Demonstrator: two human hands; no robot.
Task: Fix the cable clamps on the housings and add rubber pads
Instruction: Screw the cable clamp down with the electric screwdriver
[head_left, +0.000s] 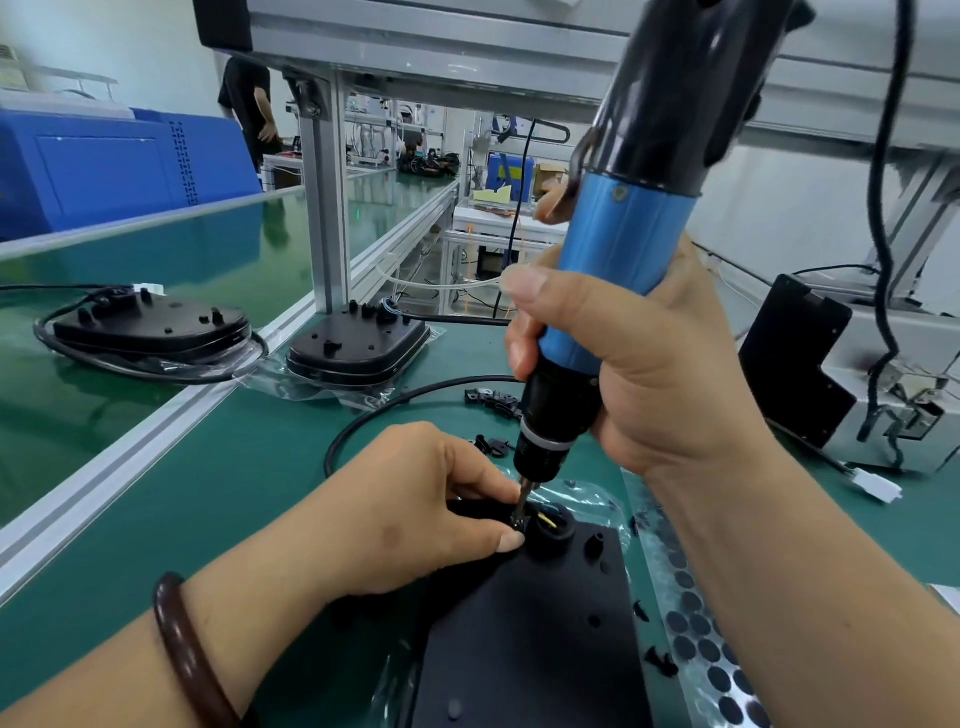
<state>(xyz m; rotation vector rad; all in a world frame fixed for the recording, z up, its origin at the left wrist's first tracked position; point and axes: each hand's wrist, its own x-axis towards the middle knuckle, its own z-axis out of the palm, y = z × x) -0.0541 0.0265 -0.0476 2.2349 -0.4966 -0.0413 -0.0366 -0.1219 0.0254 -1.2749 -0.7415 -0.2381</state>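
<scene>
Head view shows our left grip (415, 499) pinching a small black cable clamp (488, 508) between thumb and forefinger at the far edge of the nearest housing (524, 639), which lies in clear wrap on the green bench (234, 467). Our right grip (654, 374) is clenched round the blue electric screwdriver (618, 244), held nearly upright, its bit touching down at the clamp just beside a round socket with yellow contacts. A sheet of dark rubber pads (696, 634) lies just right of this housing. Loose clamps (493, 402) sit farther back, near a black cable (415, 400). A second housing (358, 338) rests beyond, and a third housing (150, 322) lies across the aluminium rail. A brown bracelet (187, 654) circles our left wrist.
</scene>
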